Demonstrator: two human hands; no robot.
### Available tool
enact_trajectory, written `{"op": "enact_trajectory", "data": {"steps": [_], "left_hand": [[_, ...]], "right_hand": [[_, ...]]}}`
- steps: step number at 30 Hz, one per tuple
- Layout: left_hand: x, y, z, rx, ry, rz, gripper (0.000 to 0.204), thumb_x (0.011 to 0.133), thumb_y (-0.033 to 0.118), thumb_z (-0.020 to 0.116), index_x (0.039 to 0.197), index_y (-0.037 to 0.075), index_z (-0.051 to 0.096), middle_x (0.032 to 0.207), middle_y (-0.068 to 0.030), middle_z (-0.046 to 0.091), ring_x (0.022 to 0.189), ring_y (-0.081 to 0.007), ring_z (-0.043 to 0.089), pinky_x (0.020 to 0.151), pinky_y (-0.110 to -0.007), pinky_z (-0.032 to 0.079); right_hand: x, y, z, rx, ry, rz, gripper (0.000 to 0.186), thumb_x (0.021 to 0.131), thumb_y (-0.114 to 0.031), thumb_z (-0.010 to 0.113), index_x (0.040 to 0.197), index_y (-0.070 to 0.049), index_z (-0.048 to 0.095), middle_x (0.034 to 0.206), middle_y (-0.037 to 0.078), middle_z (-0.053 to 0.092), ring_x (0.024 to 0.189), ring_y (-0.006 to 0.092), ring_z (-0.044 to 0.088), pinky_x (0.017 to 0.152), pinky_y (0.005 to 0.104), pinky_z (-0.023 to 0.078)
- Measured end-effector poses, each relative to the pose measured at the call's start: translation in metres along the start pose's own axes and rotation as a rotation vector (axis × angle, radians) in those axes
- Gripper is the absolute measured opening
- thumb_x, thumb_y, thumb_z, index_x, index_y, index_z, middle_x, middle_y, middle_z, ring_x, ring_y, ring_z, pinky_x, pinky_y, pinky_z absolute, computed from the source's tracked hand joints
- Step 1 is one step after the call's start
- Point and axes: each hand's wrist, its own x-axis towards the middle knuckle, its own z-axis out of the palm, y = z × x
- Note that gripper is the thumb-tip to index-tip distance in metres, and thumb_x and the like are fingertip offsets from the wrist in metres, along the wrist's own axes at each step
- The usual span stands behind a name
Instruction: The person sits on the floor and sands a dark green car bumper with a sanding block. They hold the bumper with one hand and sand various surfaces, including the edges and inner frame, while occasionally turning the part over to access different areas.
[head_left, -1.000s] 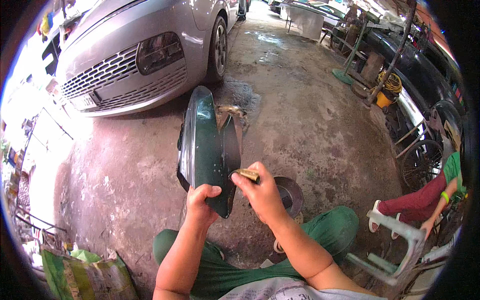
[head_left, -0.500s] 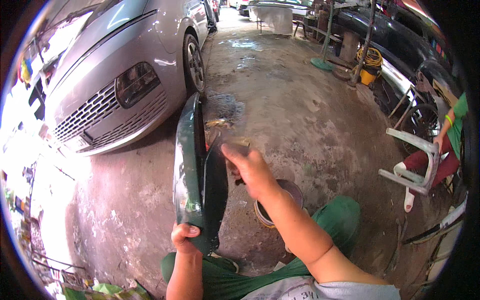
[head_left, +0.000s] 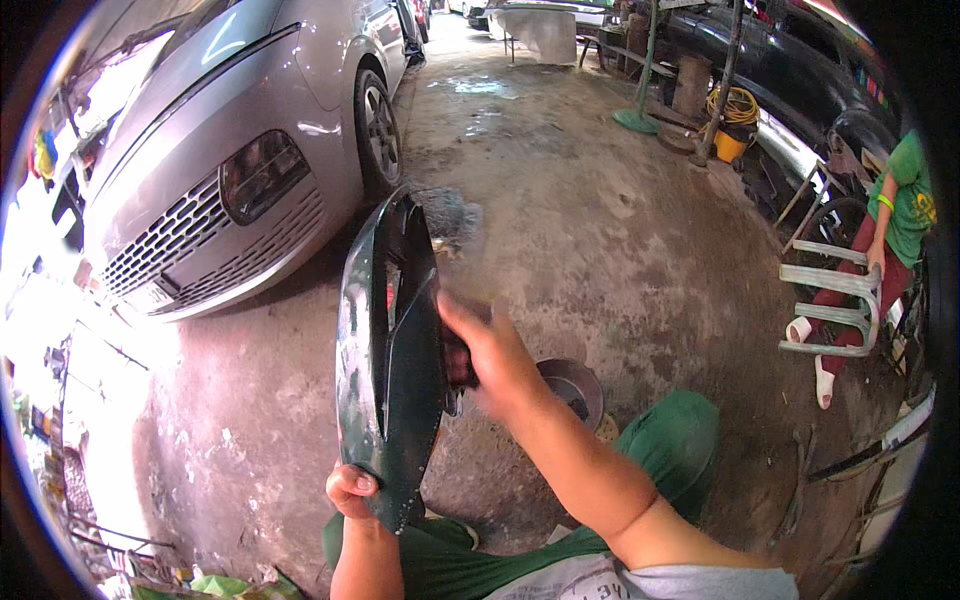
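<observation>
A long, curved, dark green-black vehicle panel (head_left: 362, 340) stands upright in front of me, glossy on its outer side, with slots in its dark inner side. Drops of water bead along its lower right edge. My left hand (head_left: 352, 488) grips the bottom end, thumb folded over the front. Against the panel's right side is my right hand (head_left: 490, 350), its fingers smeared by motion and partly hidden. Something dark (head_left: 458, 362) shows under that palm, too blurred to name. Beyond my right forearm a round basin (head_left: 590, 385) with dark contents sits on the floor, partly covered by the arm.
A silver-grey car (head_left: 240, 120) is parked at the left. On the right, a person in a green shirt (head_left: 908, 200) holds a pale stool (head_left: 825, 275). Farther back are a yellow bucket (head_left: 730, 148) with a coiled hose, a green-based pole (head_left: 636, 122) and a dark car (head_left: 780, 70).
The panel has turned, showing more of its slotted inner side. My right hand has moved lower along its edge, my left slightly left and down. The other person's stool has tipped round.
</observation>
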Motion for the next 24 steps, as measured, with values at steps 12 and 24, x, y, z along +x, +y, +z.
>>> {"op": "enact_trajectory", "data": {"steps": [12,24], "left_hand": [[0.006,-0.002,0.009,0.211,0.157,-0.207,0.094,0.042,0.005,0.059,0.134,-0.008,0.050,0.121,-0.0209,0.064,0.110,-0.0368,0.064,0.101,-0.042,0.049],[-0.002,-0.032,-0.011,1.005,0.048,-0.540,0.059,0.067,0.000,0.069,0.125,0.000,0.060,0.107,-0.0062,0.064,0.095,-0.0220,0.061,0.083,-0.036,0.050]], "right_hand": [[0.005,-0.008,-0.006,-0.033,0.113,0.039,0.026,0.091,-0.029,0.070,0.108,-0.012,0.062,0.088,-0.002,0.066,0.063,0.0082,0.063,0.049,0.0233,0.049],[0.020,-0.014,-0.057,-0.620,0.326,-0.011,0.017,0.089,-0.019,0.066,0.096,-0.003,0.062,0.078,0.002,0.060,0.068,0.0109,0.052,0.062,0.0296,0.041]]}}
